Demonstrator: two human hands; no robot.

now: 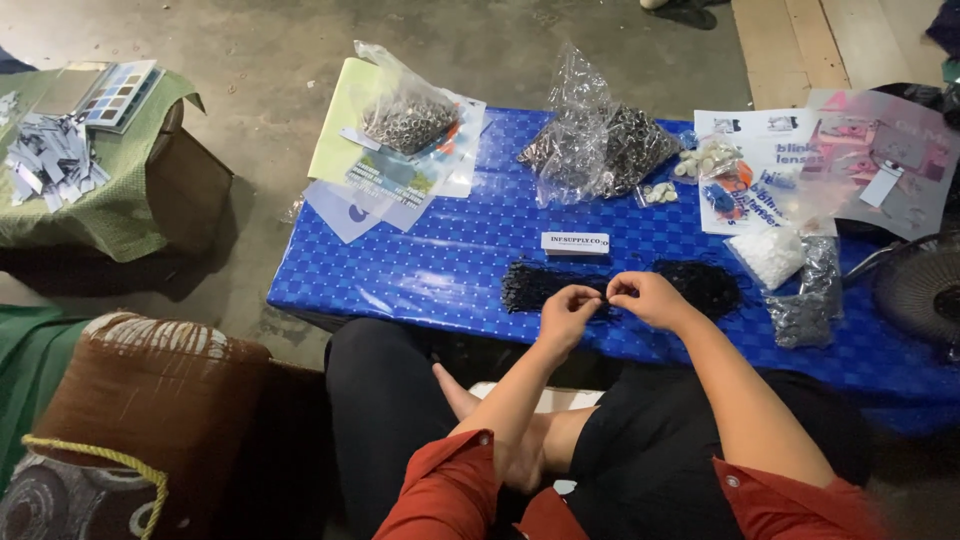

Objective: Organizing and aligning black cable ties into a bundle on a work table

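Seated at a low table [420,270] covered in blue checked cloth, the person works with both hands close together over its near edge. Left hand [567,312] and right hand [645,297] are each pinched shut, fingertips nearly touching, with a thin black cord [606,297] caught between them — too fine to tell whether one strand or several.

Position of the work: the cord sits just in front of a long heap of black cords [620,283] that runs left to right across the cloth, directly behind the hands. A small white label block [575,242] lies just beyond the heap.

Further back: two clear plastic bags of small metal rings — one at back left [408,118] resting on printed paper sheets [385,175], one at centre [600,148]. To the right, a small bag of white pieces [770,255], a bag of dark metal parts [805,300], more printed sheets [790,160], and the edge of a fan grille [920,290].

Judgement on step: the hands appear mid-way through separating or knotting one cord drawn from the heap; fine fingertip work, not transport.

Next move likely calls for steady pinch pressure on both sides and a small pull apart or twist — keeping the strand clear of the heap so neighbouring cords do not snag.
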